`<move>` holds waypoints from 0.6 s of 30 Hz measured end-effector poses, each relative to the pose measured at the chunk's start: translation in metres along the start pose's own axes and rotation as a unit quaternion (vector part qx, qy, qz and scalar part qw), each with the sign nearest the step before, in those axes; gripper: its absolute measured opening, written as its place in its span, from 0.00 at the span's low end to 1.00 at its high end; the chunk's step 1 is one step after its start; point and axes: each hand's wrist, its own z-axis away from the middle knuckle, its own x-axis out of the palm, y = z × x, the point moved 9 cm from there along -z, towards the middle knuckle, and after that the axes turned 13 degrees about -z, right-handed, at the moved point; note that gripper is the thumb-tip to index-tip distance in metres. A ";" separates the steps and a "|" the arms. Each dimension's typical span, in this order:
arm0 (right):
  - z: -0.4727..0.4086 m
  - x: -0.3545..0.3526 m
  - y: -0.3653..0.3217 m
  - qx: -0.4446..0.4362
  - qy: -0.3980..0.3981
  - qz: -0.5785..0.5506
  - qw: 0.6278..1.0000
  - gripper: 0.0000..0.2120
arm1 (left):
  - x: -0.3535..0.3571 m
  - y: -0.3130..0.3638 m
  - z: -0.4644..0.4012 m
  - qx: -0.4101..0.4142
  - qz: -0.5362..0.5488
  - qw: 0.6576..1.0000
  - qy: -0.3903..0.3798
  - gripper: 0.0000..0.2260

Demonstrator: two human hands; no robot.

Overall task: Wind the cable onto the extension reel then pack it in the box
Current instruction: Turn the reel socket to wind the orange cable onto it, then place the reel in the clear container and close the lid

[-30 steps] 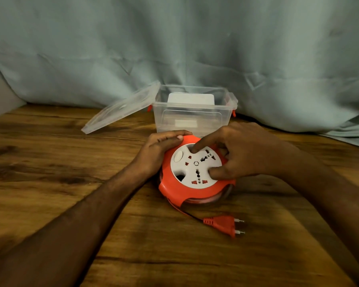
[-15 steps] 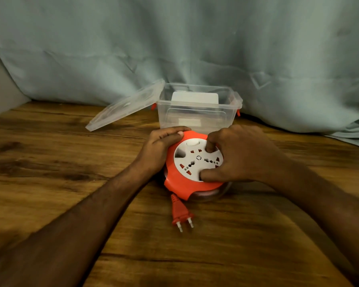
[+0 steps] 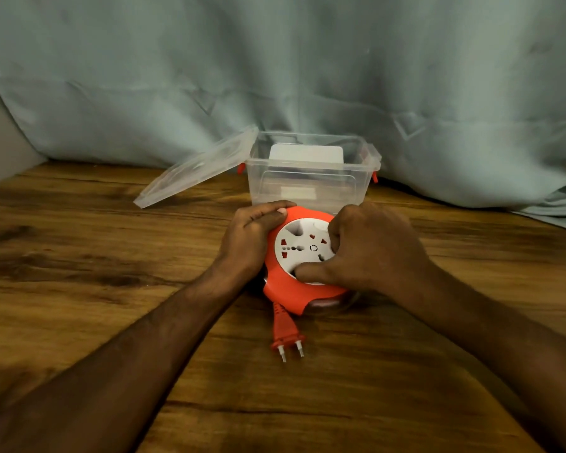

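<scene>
The right hand (image 3: 373,253) lies curled over the white round socket face (image 3: 303,248) of the orange plastic extension reel (image 3: 294,289), thumb and fingertips pinching that disc to turn it. The left hand (image 3: 254,238) grips the reel's orange rim on the far-left side, bracing it flat on the brown wooden table (image 3: 79,256).

A second ago a loose run of thin cable trailed from the reel to the orange two-pin plug (image 3: 286,335), which lay off to the near right. Now the plug sits just in front of the reel, pins toward the person, its strain relief nearly touching the reel's edge, and the socket face has rotated. By this I judge the winding all but done; perhaps one last small turn is left, then the lift into the box.

Directly behind the reel, almost touching it, stands the clear plastic storage box (image 3: 307,188), open on top, with something white inside at the back. Its clear lid (image 3: 196,168) leans off the box's left rim, down to the table. Behind the box hangs a pale green cloth (image 3: 275,67). The way up and over the box's near wall looks free; the plug could snag that rim if it dangles.
</scene>
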 end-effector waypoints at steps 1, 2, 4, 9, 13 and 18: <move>0.002 -0.001 0.000 0.012 0.017 0.006 1.000 0.32 | -0.001 -0.002 0.000 -0.002 -0.005 1.000 0.005 0.11; 0.004 -0.001 -0.001 0.021 0.032 0.011 0.999 0.34 | -0.001 -0.003 0.000 -0.005 -0.008 1.000 0.009 0.12; 0.008 0.001 -0.003 0.033 0.047 0.013 0.998 0.32 | -0.002 -0.006 -0.001 -0.009 -0.014 1.000 0.016 0.13; 0.009 0.002 -0.002 0.052 0.055 0.014 0.997 0.32 | -0.003 -0.010 -0.002 -0.025 -0.011 0.999 0.022 0.13; 0.005 0.003 0.002 0.013 0.040 0.001 0.999 0.30 | -0.009 -0.012 -0.003 -0.033 -0.028 0.998 0.051 0.11; 0.012 -0.010 0.035 0.010 0.155 -0.126 0.980 0.18 | -0.011 0.002 0.010 -0.012 -0.221 0.974 0.054 0.13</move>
